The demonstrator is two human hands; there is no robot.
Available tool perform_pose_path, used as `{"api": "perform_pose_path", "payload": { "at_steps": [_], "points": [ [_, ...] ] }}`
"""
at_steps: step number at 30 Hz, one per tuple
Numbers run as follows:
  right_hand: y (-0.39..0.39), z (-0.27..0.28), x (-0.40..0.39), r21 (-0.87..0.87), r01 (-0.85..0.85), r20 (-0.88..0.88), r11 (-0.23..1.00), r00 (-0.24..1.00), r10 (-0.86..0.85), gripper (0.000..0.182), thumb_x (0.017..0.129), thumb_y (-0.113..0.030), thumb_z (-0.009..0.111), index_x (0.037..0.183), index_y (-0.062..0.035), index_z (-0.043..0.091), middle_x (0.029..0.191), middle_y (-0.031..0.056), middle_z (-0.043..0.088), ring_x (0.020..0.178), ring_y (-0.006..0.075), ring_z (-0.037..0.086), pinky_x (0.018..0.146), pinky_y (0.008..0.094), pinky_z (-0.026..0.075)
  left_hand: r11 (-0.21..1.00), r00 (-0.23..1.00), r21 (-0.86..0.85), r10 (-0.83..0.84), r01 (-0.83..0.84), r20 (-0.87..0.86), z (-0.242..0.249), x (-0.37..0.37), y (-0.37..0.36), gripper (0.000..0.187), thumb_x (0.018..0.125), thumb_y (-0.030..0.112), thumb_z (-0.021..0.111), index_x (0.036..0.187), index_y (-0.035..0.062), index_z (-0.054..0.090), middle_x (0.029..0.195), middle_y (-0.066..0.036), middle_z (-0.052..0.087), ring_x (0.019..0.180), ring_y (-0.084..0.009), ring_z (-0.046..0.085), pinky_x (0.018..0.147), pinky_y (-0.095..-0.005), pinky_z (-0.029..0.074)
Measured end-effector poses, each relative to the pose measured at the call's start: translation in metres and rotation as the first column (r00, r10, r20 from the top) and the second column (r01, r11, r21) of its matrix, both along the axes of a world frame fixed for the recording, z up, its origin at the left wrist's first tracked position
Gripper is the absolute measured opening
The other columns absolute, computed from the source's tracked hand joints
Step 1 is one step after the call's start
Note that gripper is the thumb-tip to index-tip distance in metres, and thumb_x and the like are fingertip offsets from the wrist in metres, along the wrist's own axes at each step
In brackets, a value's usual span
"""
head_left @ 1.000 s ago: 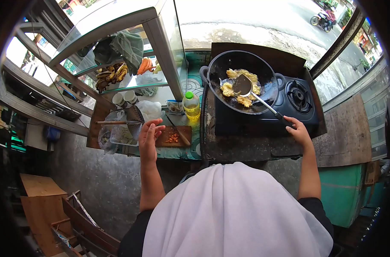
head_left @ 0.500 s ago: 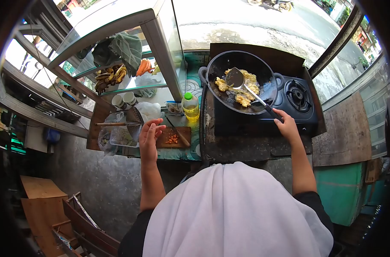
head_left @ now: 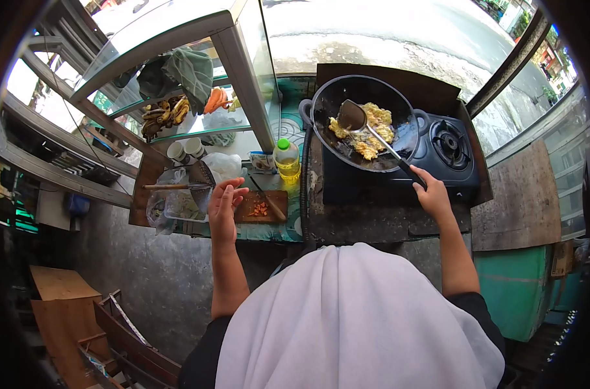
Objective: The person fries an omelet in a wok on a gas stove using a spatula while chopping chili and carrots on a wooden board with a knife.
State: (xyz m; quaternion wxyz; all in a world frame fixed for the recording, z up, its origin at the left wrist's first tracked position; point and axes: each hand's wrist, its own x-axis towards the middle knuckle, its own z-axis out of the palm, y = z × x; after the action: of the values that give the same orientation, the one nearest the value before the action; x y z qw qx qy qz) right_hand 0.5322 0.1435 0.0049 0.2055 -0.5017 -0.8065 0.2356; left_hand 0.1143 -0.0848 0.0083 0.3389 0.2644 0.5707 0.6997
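My right hand (head_left: 431,192) is closed round the black handle of a metal spatula (head_left: 385,144). The spatula's blade rests against yellow scrambled egg (head_left: 376,123) in a dark wok (head_left: 347,91), which sits on the left burner of a black gas stove (head_left: 398,188). My left hand (head_left: 224,207) is raised, fingers apart and slightly bent, holding nothing. Beside it lie a strainer (head_left: 201,181) with a wooden handle and a wooden board (head_left: 240,211) with chopped orange pieces (head_left: 259,209) and a knife (head_left: 272,205).
An oil bottle (head_left: 286,159) with a green cap stands left of the stove. A glass display case (head_left: 243,71) rises at the upper left, with bananas (head_left: 166,115) and carrots (head_left: 217,100) inside. Two white cups (head_left: 193,147) stand near plastic bags (head_left: 223,166). The right burner (head_left: 450,144) holds no pan.
The spatula's blade has shifted slightly left and up over the egg, and my right hand has moved a little left with it. The motorcycle on the road is out of view.
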Motion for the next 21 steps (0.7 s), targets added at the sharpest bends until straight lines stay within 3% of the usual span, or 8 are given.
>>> {"api": "perform_pose_path", "payload": {
  "at_steps": [2, 5, 8, 16, 21],
  "points": [
    [-0.008, 0.007, 0.000, -0.069, 0.027, 0.058, 0.997, 0.998, -0.023, 0.045, 0.082, -0.009, 0.062, 0.126, -0.0189, 0.059, 0.107, 0.0182, 0.065, 0.098, 0.0393, 0.061, 0.084, 0.0433, 0.049, 1.000, 1.000, -0.001, -0.014, 0.014, -0.003, 0.001, 0.001, 0.003, 0.023, 0.099, 0.025, 0.049, 0.111, 0.0092, 0.062, 0.115, -0.006, 0.064, 0.096, -0.0120, 0.062, 0.084, -0.0248, 0.043],
    [-0.018, 0.030, 0.007, 0.008, -0.005, 0.204, 1.000, 0.979, 0.003, 0.045, 0.082, -0.009, 0.063, 0.125, -0.0197, 0.059, 0.107, 0.0167, 0.066, 0.097, 0.0375, 0.062, 0.083, 0.0434, 0.050, 1.000, 1.000, 0.003, -0.031, 0.031, -0.004, 0.000, 0.001, 0.006, 0.023, 0.100, 0.025, 0.049, 0.112, 0.0093, 0.062, 0.115, -0.006, 0.064, 0.096, -0.0119, 0.062, 0.084, -0.0248, 0.043],
    [-0.017, 0.043, 0.027, 0.086, -0.047, 0.201, 0.995, 0.979, 0.029, 0.046, 0.081, -0.008, 0.063, 0.125, -0.0207, 0.060, 0.106, 0.0163, 0.066, 0.096, 0.0363, 0.063, 0.082, 0.0435, 0.050, 0.999, 0.999, 0.001, -0.049, 0.049, -0.004, 0.002, 0.002, 0.008, 0.024, 0.100, 0.025, 0.049, 0.112, 0.0093, 0.061, 0.115, -0.006, 0.063, 0.097, -0.0118, 0.062, 0.084, -0.0248, 0.043],
    [-0.023, 0.067, 0.054, 0.130, 0.175, 0.273, 0.976, 0.940, -0.205, 0.047, 0.082, -0.007, 0.062, 0.127, -0.0211, 0.058, 0.106, 0.0179, 0.066, 0.095, 0.0389, 0.062, 0.081, 0.0442, 0.050, 0.998, 0.998, -0.004, -0.056, 0.056, -0.007, 0.001, 0.003, 0.009, 0.025, 0.098, 0.024, 0.049, 0.115, 0.0085, 0.059, 0.116, -0.008, 0.063, 0.098, -0.0144, 0.063, 0.085, -0.0274, 0.043],
    [-0.009, 0.032, 0.052, 0.115, 0.149, 0.208, 0.982, 0.963, -0.170, 0.047, 0.082, -0.009, 0.062, 0.127, -0.0223, 0.058, 0.105, 0.0181, 0.066, 0.096, 0.0396, 0.062, 0.081, 0.0447, 0.050, 0.997, 0.997, -0.003, -0.082, 0.082, -0.008, 0.003, 0.008, 0.014, 0.025, 0.098, 0.024, 0.050, 0.115, 0.0088, 0.060, 0.116, -0.008, 0.063, 0.098, -0.0144, 0.063, 0.085, -0.0280, 0.043]
  ]
}}
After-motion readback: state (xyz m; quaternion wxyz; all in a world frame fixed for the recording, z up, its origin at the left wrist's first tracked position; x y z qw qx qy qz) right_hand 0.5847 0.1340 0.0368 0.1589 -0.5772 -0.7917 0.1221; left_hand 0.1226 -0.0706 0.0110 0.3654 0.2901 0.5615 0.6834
